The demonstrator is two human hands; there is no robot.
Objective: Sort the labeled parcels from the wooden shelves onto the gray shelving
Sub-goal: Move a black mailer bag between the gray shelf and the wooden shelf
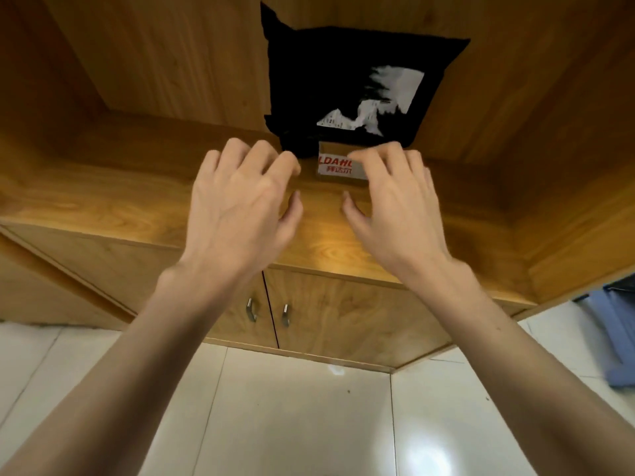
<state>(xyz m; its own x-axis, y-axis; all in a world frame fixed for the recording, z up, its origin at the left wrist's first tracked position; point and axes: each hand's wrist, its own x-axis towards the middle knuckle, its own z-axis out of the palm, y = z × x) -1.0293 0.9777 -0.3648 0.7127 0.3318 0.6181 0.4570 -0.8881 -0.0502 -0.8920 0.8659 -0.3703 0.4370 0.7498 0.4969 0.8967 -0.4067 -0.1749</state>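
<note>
Both hands reach into the wooden shelf, the small box dead ahead between them.

The left hand (240,201) and right hand (398,204) hover spread, fingers loosely curled, holding nothing. Just past their fingertips the small cardboard box (338,164) lies on the wooden shelf (103,187), long side crosswise; the right fingertips overlap it, so that hand looks nearer. Behind it, touching, a black parcel (347,84) leans on the back wall.

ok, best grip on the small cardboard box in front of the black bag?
Probably by its two short ends, both hands coming in from the front. The small cardboard box lies flat on the wooden shelf, its back against the black bag, so the rear is blocked. The left hand and right hand already flank it.
</note>
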